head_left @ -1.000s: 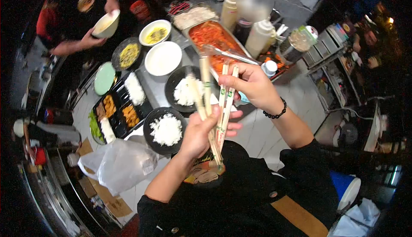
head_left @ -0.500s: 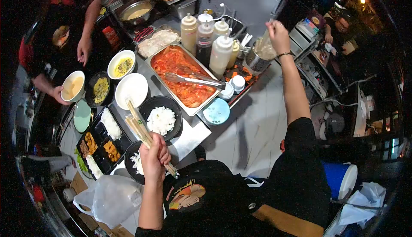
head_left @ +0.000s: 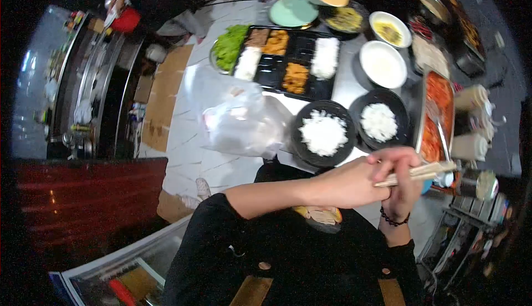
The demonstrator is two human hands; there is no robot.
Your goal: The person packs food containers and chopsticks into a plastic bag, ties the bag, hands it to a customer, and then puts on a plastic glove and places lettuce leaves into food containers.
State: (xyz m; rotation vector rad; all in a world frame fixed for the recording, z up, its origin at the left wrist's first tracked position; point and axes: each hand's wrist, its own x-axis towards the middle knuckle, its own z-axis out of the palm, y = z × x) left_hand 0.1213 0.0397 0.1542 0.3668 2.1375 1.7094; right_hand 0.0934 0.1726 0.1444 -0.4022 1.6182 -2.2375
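Grasping chopsticks [head_left: 432, 170] in right hand [head_left: 407, 188], against left hand [head_left: 354, 184], centre right.
Aimed right, slightly upward; cannot tell left grip.

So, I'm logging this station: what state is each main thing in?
Wooden chopsticks: bundled where left hand and right hand meet
Left black bowl: uncovered, holding rice
Right black bowl: uncovered, holding rice
Black compartment tray: uncovered, partly filled
Plastic bag: puffed out, contents unclear
Tongs: lying in the metal pan of red food
Squeeze bottles: standing
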